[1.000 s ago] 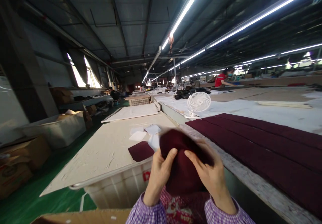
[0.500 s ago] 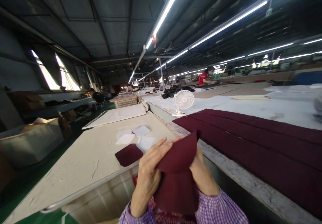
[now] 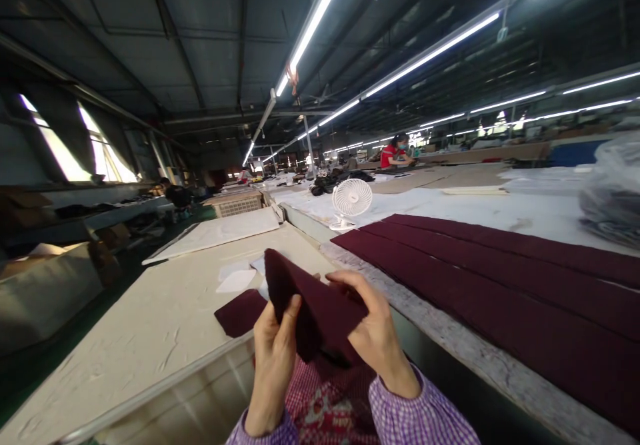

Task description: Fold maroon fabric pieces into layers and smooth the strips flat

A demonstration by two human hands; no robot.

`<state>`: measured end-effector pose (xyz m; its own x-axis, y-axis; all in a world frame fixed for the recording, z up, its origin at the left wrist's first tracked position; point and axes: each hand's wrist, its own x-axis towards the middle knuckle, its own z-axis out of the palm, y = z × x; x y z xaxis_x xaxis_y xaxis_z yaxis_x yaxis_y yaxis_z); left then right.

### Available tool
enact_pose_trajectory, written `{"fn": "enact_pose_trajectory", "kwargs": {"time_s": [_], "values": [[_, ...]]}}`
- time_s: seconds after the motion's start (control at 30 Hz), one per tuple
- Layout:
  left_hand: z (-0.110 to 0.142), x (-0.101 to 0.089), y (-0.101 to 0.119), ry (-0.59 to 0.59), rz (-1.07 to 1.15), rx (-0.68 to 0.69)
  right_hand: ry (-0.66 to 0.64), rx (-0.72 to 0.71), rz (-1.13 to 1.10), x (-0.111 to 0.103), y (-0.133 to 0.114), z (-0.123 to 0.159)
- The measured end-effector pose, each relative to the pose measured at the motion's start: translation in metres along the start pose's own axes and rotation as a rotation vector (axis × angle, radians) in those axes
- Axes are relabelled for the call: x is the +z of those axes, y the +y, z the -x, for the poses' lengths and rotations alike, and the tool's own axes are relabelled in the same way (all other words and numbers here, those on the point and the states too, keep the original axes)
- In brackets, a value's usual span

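Between my two hands, above my lap, is a maroon fabric piece, tilted and partly folded over. My left hand pinches its left edge, the thumb lying on the near face. On the right side my right hand grips the fabric with bent fingers, some hidden behind it. Just left of my hands, a smaller maroon piece lies flat on the cream board. Behind it are white paper pieces, partly covered by the held fabric.
Long maroon fabric strips cover the table at my right. A white fan stands at their far left end. A clear plastic bag sits at the far right. A co-worker in red is farther back.
The maroon fabric has turned and opened out, its corner now pointing up to the left. My left thumb has come round to the near face. The view has shifted right.
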<state>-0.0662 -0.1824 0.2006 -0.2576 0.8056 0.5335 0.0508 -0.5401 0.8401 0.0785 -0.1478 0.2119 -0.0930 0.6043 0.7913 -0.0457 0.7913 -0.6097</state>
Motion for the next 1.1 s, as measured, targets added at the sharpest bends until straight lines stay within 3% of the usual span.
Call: {"fn": "enact_pose_trajectory", "kwargs": {"time_s": [0.1, 0.23, 0.33, 0.4, 0.53, 0.63, 0.73, 0.8, 0.87, 1.1], "values": [[-0.001, -0.003, 0.002, -0.077, -0.052, 0.077, -0.035, 0.130, -0.059, 0.001, 0.001, 0.000], [-0.004, -0.008, 0.004, -0.028, 0.059, -0.067, 0.002, -0.034, 0.092, 0.004, 0.002, -0.001], [-0.005, -0.010, 0.004, -0.097, -0.126, 0.206, 0.033, 0.069, 0.000, 0.008, 0.004, -0.002], [-0.004, -0.010, 0.003, -0.111, -0.259, 0.296, 0.039, 0.148, -0.039, 0.009, 0.005, -0.002], [-0.002, -0.004, -0.002, 0.087, -0.275, 0.163, 0.087, 0.014, 0.048, 0.008, 0.006, 0.001], [-0.001, 0.002, -0.001, 0.147, -0.216, 0.168, 0.059, 0.104, -0.035, 0.006, 0.010, 0.000], [-0.001, 0.005, 0.004, 0.068, 0.104, -0.095, 0.051, 0.257, -0.064, 0.005, 0.015, -0.004], [-0.001, 0.006, 0.008, -0.014, 0.338, -0.309, 0.049, 0.297, -0.027, 0.003, 0.018, -0.005], [-0.002, 0.007, 0.009, -0.044, 0.464, -0.438, 0.045, 0.312, 0.012, 0.003, 0.020, -0.007], [-0.009, 0.005, 0.006, 0.021, 0.601, -0.562, 0.050, 0.361, -0.069, -0.001, 0.026, -0.007]]}}
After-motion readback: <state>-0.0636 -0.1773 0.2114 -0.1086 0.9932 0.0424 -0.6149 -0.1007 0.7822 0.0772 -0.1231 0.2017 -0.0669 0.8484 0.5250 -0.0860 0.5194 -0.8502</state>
